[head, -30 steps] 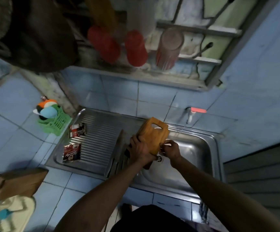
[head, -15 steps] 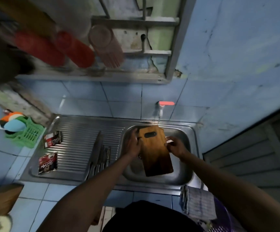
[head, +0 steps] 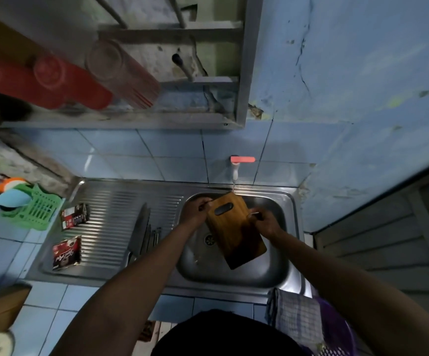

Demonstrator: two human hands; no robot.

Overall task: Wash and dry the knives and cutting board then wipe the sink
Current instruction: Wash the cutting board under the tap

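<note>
A wooden cutting board (head: pixel 235 231) with an oval handle hole lies tilted over the steel sink basin (head: pixel 272 268). Its top corner sits under the thin water stream from the tap (head: pixel 236 167). My left hand (head: pixel 195 209) grips the board's upper left edge. My right hand (head: pixel 263 222) holds its right edge, fingers curled round it. Several knives (head: pixel 142 232) lie side by side on the ribbed drainboard (head: pixel 110 222), just left of the basin.
Two dark sachets (head: pixel 68 251) lie on the drainboard's left part. A green basket (head: pixel 34 209) with sponges stands on the tiled counter at left. A checked cloth (head: pixel 296 314) hangs at the sink's front right corner. Red cups (head: pixel 49 80) stand on the shelf above.
The board has been lowered and turned flatter over the basin, its top corner now under the running water. Both hands stayed on its edges. The camera view shifted right.
</note>
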